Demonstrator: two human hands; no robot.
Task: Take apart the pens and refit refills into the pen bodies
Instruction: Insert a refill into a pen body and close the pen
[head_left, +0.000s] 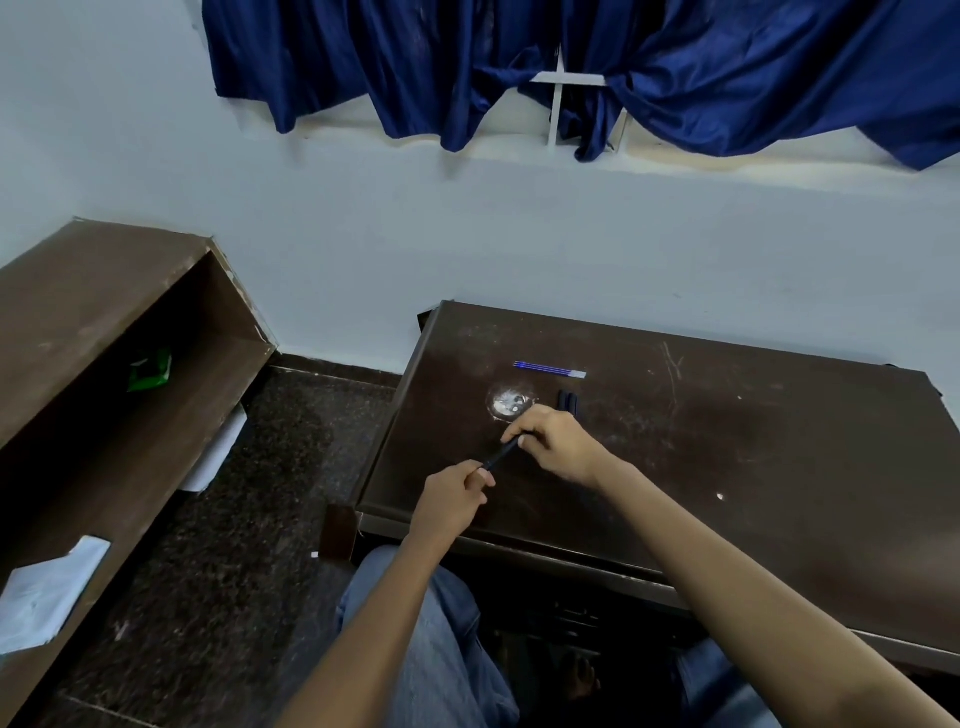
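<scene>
A dark pen (500, 455) is held slantwise just above the left part of the dark wooden desk (727, 441). My left hand (454, 499) pinches its lower end and my right hand (553, 439) grips its upper end. Several blue refills (549, 369) lie side by side farther back on the desk. Two dark pen bodies (567, 401) rest just beyond my right hand, partly hidden by it.
A pale scuffed patch (510, 404) marks the desk near my right hand. A brown wooden shelf unit (104, 364) stands at the left with a green packet (150, 370) and papers (47, 592) in it. Blue curtains (571, 67) hang on the wall behind.
</scene>
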